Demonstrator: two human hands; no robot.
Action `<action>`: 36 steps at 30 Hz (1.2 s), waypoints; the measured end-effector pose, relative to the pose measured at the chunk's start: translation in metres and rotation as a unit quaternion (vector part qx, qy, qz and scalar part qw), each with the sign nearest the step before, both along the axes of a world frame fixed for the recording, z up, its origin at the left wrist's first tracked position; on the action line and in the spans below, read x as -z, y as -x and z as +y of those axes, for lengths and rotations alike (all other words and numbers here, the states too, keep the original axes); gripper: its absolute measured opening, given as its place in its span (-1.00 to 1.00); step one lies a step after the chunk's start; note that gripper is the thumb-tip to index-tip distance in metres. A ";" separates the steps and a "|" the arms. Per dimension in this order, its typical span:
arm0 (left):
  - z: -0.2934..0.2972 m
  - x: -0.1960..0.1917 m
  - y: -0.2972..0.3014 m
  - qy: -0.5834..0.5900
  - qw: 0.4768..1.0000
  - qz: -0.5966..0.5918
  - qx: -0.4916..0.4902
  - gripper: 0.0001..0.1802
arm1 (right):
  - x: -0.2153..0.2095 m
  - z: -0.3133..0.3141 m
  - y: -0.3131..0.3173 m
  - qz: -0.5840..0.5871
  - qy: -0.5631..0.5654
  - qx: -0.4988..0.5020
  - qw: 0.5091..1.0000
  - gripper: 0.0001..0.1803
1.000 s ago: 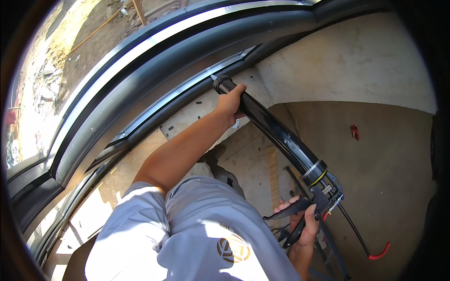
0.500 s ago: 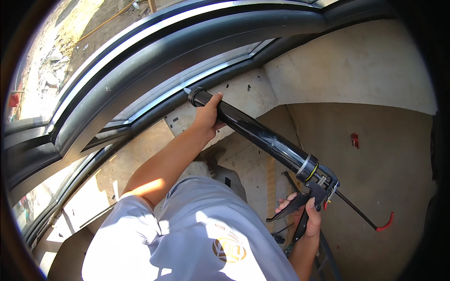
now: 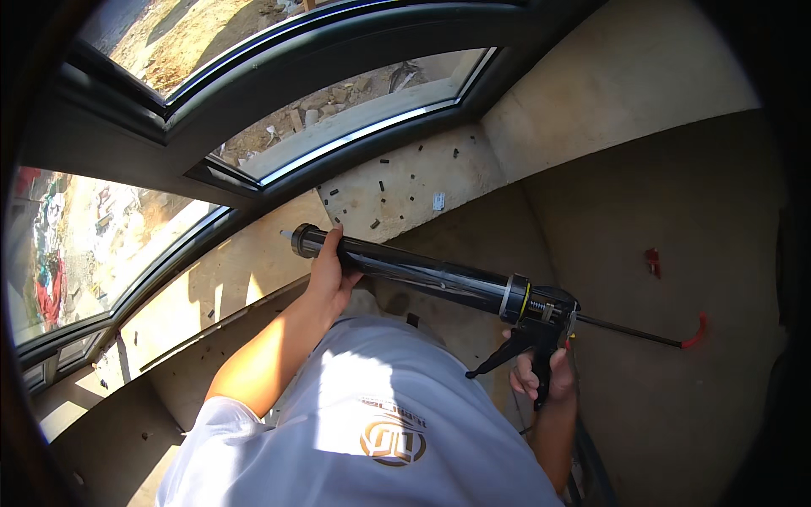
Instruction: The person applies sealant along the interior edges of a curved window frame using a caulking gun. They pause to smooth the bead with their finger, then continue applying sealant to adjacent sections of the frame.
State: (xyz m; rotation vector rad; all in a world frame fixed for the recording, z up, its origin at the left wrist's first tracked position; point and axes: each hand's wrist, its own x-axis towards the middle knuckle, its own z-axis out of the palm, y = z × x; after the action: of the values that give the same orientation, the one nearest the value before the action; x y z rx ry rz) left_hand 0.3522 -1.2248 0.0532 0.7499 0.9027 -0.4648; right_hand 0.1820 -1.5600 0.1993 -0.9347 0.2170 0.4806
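A long black caulking gun (image 3: 422,273) lies across in front of my body, its pale nozzle pointing left and its handle end at the right. Near the front cap, my left hand (image 3: 332,275) wraps the barrel from below, thumb on top. My right hand (image 3: 542,376) is closed round the rear grip, while the trigger lever sticks out to the left of the fingers. A thin rod with a red hooked end runs out behind the handle. The nozzle tip is over the window sill and apart from the window frame.
Dark window frames (image 3: 253,76) curve across the upper left, with rubble showing through the glass. Several small black pieces and a small whitish packet (image 3: 438,201) lie on the sill (image 3: 405,182). A red object (image 3: 652,262) is on the floor at right.
The caulking gun has swung flatter, and its nozzle has come down and left, away from the window frame. Both hands keep their hold. My view has tilted, showing more of the sill and windows.
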 end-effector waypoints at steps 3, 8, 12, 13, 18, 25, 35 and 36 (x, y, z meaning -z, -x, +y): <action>0.008 -0.010 0.031 -0.026 0.999 0.004 -0.034 -0.59 | 0.018 -0.017 0.014 0.025 0.081 -0.031 0.996 -0.17; 0.043 -0.040 0.076 -0.082 0.989 -0.043 -0.116 -0.62 | 0.044 -0.006 0.003 0.074 0.170 -0.094 0.978 -0.55; 0.086 -0.077 0.102 -0.144 0.967 -0.042 -0.204 -0.54 | 0.051 0.030 -0.009 0.062 0.192 -0.122 0.972 -0.68; 0.097 -0.087 0.107 -0.153 0.960 -0.042 -0.231 -0.51 | 0.051 0.039 -0.013 0.039 0.176 -0.141 0.973 -0.67; 0.144 -0.105 0.152 -0.136 0.964 -0.114 -0.198 -0.44 | 0.056 0.080 -0.030 -0.050 0.228 -0.186 0.954 -0.66; 0.257 -0.002 0.167 -0.129 0.965 0.015 -0.226 -0.48 | 0.151 0.192 -0.056 0.020 0.362 -0.189 0.913 -0.43; 0.471 0.141 0.150 -0.103 0.963 0.031 -0.247 -0.42 | 0.273 0.400 -0.057 0.010 0.491 -0.165 0.856 -0.31; 0.486 0.152 0.149 -0.098 0.965 0.015 -0.241 -0.44 | 0.283 0.414 -0.064 -0.032 0.515 -0.156 0.842 -0.32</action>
State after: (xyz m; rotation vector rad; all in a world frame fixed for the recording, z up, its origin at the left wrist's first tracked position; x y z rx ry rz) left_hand 0.2032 -0.7391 -0.0985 0.6733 1.1312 0.0454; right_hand 0.2458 -1.1456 -0.0841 -2.0678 0.2656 0.6367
